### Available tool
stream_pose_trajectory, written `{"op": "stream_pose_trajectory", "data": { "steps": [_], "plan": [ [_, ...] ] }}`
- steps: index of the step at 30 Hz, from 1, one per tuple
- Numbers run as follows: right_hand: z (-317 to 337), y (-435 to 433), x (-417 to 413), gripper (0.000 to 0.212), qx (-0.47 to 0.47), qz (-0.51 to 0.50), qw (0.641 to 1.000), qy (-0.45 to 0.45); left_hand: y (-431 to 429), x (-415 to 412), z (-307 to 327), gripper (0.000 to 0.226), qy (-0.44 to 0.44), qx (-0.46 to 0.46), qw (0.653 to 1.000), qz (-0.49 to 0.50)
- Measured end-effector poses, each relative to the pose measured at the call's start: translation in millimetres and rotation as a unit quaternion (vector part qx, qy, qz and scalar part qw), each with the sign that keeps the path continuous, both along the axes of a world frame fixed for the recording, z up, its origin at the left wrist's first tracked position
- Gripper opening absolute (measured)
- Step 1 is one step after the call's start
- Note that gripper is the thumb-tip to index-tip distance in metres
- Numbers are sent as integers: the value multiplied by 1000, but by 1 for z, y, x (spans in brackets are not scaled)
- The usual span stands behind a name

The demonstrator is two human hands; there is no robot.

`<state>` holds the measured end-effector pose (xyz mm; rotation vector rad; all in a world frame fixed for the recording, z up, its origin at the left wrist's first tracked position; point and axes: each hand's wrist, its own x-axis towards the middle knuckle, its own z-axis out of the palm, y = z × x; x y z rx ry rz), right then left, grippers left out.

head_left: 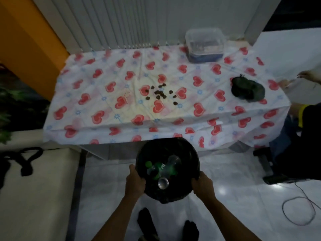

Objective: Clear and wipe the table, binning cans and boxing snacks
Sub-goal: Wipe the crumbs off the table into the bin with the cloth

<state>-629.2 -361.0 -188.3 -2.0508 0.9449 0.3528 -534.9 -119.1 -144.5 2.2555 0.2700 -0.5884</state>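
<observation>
A round bin lined with a black bag (189,153) stands on the floor in front of the table. Inside it lie a green plastic bottle (161,168) and a silver can (163,183). My left hand (135,182) grips the bin's left rim and my right hand (203,186) grips its right rim. On the table, covered by a white cloth with red hearts (97,105), several small dark snack pieces (160,93) lie scattered in the middle. A clear plastic box (204,45) stands at the back right. A crumpled dark green cloth (247,89) lies at the right.
Another person's hand (307,75) and body show at the right edge, beside the table. A dark object and a thin cable (298,211) lie on the tiled floor at the right. A pale bench with a black strap (27,159) is at the left. My feet (145,221) stand below the bin.
</observation>
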Motion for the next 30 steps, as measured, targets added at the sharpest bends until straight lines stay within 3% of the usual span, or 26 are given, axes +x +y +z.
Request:
{"op": "stream_pose_trajectory", "data": {
  "steps": [13, 21, 30],
  "plan": [
    [60, -18, -62, 10, 11, 43, 998, -40, -11, -85, 57, 22, -25, 6, 999, 33],
    [65, -34, -93, 36, 8, 57, 998, -33, -25, -112, 69, 25, -33, 13, 999, 26],
    [96, -47, -80, 16, 1, 64, 996, -67, -40, -100, 84, 25, -44, 16, 999, 27]
  ]
}}
